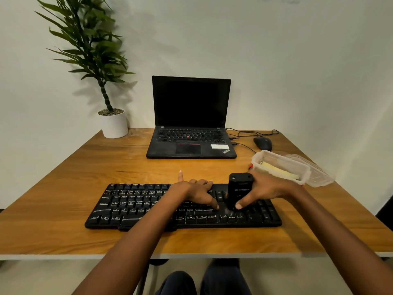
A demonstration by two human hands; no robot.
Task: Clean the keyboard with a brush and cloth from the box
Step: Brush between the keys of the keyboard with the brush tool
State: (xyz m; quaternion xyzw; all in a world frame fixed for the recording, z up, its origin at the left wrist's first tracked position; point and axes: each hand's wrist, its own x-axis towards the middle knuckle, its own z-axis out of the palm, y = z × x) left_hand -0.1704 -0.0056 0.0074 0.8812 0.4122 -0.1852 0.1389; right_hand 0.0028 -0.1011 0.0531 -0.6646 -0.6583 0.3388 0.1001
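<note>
A black keyboard [131,207] with dusty whitish smears lies across the near part of the wooden table [63,173]. My right hand [265,188] grips a black block-shaped brush [239,188], its lower end down on the keys at the keyboard's right part. My left hand [196,193] rests on the keys just left of the brush, fingers spread, holding nothing. A clear plastic box [280,167] with a yellow cloth [278,170] inside stands open to the right, behind my right hand.
An open black laptop [190,122] sits at the back middle, with cables and a black mouse [263,143] to its right. The box's clear lid [314,171] lies beside the box. A potted plant [112,122] stands at the back left corner.
</note>
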